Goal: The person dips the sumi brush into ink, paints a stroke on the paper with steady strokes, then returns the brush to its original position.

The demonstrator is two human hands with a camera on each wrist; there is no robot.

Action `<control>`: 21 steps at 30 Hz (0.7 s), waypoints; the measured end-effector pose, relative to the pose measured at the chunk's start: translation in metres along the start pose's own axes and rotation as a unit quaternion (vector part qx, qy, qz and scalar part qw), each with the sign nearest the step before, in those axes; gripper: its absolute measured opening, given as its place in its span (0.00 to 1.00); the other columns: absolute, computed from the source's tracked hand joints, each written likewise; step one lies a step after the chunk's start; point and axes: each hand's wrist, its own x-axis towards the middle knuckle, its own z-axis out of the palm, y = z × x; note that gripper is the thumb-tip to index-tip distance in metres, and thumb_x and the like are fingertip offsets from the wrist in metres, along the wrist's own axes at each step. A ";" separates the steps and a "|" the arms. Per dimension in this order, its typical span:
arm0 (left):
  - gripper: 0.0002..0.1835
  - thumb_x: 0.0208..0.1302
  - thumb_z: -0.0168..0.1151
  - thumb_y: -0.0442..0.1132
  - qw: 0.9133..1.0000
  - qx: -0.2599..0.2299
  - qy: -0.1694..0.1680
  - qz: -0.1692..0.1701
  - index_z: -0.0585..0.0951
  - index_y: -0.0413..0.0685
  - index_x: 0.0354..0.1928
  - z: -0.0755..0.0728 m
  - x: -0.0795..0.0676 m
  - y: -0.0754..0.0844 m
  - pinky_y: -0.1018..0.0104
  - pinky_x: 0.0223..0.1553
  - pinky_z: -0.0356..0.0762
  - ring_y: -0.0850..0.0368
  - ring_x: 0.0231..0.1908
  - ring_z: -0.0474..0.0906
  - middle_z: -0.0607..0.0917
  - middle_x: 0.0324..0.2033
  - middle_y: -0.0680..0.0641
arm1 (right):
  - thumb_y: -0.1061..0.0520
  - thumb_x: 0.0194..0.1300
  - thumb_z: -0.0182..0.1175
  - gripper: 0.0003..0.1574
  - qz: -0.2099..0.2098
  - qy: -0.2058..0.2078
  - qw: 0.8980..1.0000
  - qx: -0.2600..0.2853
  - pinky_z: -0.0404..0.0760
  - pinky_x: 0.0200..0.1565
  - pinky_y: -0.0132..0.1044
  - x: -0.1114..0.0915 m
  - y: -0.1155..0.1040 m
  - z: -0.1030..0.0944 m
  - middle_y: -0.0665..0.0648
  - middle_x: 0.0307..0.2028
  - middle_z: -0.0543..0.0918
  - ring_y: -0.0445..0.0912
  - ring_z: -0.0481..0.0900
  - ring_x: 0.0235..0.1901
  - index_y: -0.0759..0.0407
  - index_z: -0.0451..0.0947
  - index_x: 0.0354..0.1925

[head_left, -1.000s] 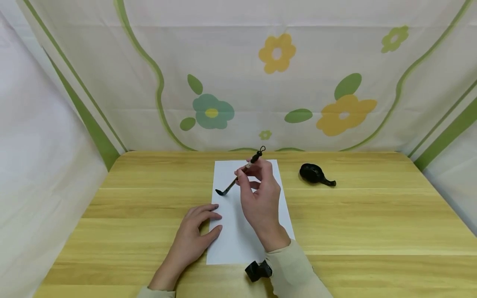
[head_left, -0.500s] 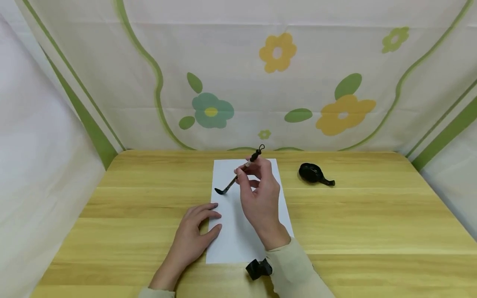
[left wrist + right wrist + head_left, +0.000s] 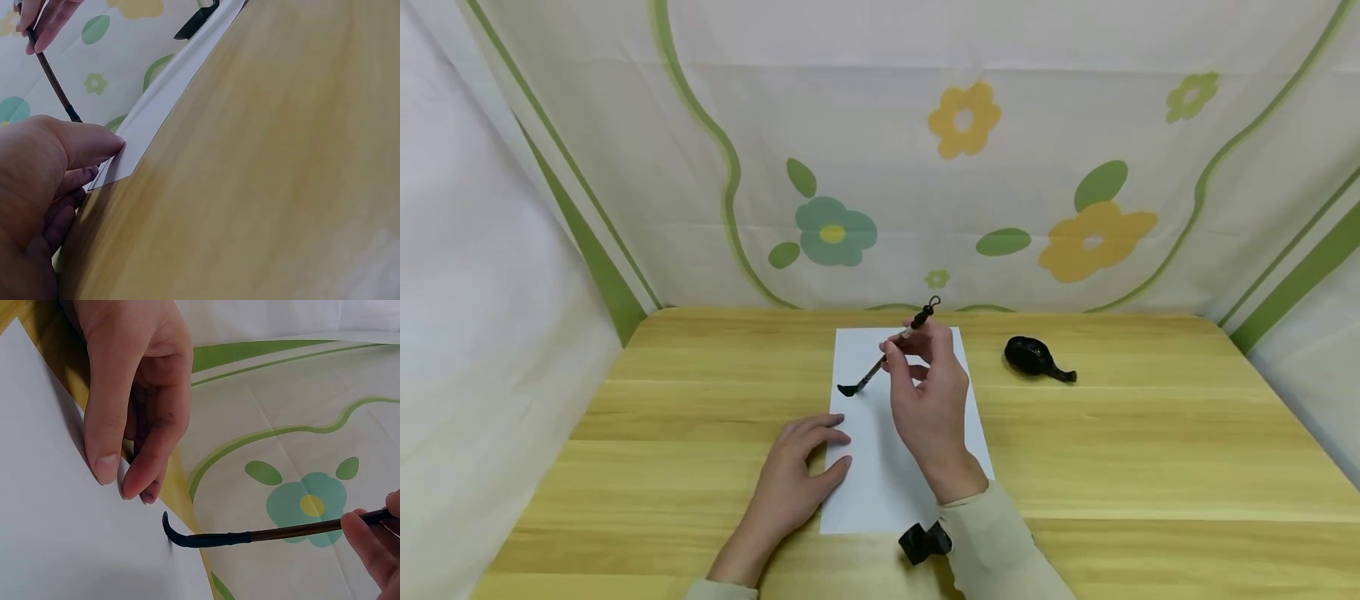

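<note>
Head view: I saw the right hand [image 3: 931, 400] pinching a brush [image 3: 876, 369] by the upper handle between thumb and fingers. The brush slanted over the paper [image 3: 868, 496], corded end up, its black bristles bent to the side near the paper's left edge. I could not tell whether the bristles touched the sheet.

I noted the left hand [image 3: 797, 479] gripping nothing, fingers apart and slightly bent, a wide gap between thumb and forefinger. Its fingertips rested on the paper's left edge; the left wrist view showed the thumb there too.

The paper lay flat on the wooden table [image 3: 1150, 450]. A black dish [image 3: 1028, 355] with a short handle sat to its right, apart from it. Flowered cloth [image 3: 887, 108] hung behind. I logged a small black object [image 3: 919, 544] beside the right sleeve [image 3: 1000, 542].
</note>
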 end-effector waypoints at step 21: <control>0.11 0.64 0.78 0.36 1.000 0.000 -0.001 -0.009 0.90 0.64 0.43 0.012 0.016 -0.013 0.42 0.71 0.74 0.53 0.68 0.76 0.87 0.63 0.60 | 0.68 0.74 0.64 0.17 0.002 0.005 1.000 -0.020 0.92 0.39 0.35 0.006 0.021 0.005 0.61 0.43 0.89 0.51 0.92 0.42 0.65 0.74 0.58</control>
